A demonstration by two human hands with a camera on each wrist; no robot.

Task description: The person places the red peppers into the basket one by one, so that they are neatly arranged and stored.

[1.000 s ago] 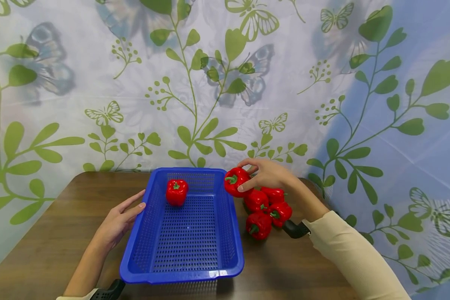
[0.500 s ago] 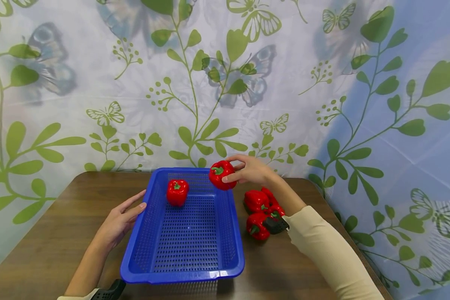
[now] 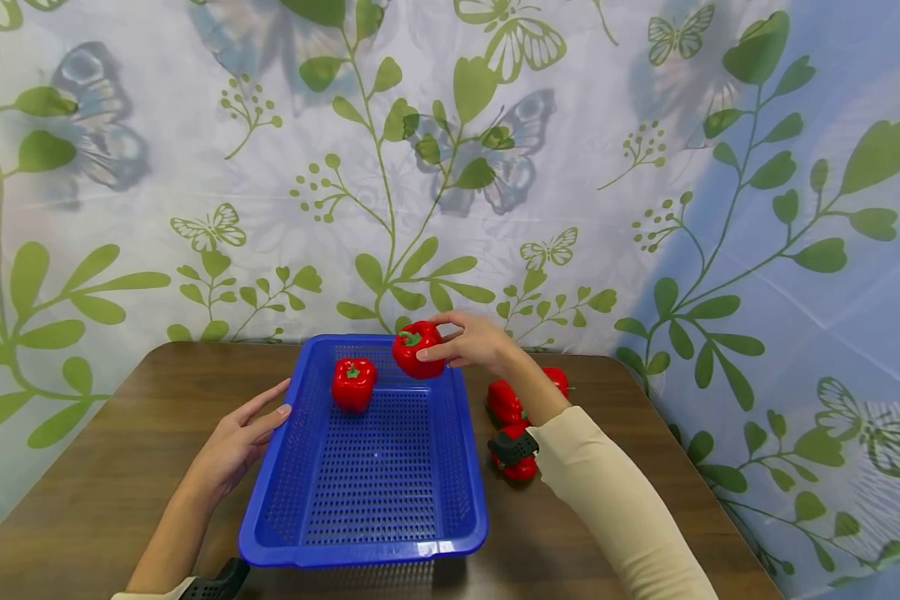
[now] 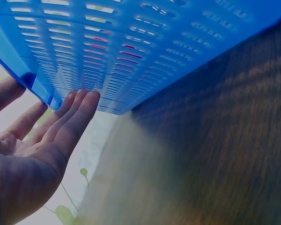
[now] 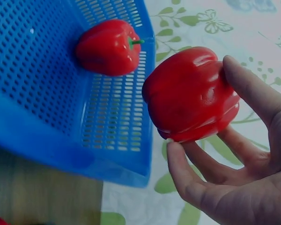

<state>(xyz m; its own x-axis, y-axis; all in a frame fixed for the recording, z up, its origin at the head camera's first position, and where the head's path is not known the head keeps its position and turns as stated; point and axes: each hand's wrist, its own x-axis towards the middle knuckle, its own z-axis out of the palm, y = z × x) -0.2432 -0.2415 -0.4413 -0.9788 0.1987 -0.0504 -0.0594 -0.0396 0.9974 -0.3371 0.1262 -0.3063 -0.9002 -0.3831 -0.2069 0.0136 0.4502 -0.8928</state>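
Observation:
My right hand (image 3: 471,340) grips a red bell pepper (image 3: 417,350) between thumb and fingers, over the far right corner of a blue plastic basket (image 3: 251,533). In the right wrist view the held bell pepper (image 5: 192,96) is near the basket's rim, its stem turned out of sight. Another red bell pepper (image 3: 353,385) stands inside the basket at the far left, green stem up. My left hand (image 3: 234,446) rests against the basket's left side with fingers extended. From the left wrist view, the left hand's fingers (image 4: 79,115) lie beside the slotted wall.
Right of the basket, several more red bell peppers (image 3: 504,404) lie in a group on the brown wooden table (image 3: 600,492), partly hidden by my right forearm and its black wrist strap (image 3: 513,448). A leaf-and-butterfly patterned cloth (image 3: 285,167) hangs behind the table.
My right hand has carried the bell pepper leftward, from beside the basket's right rim to over its far right corner. The left hand and basket have stayed in place.

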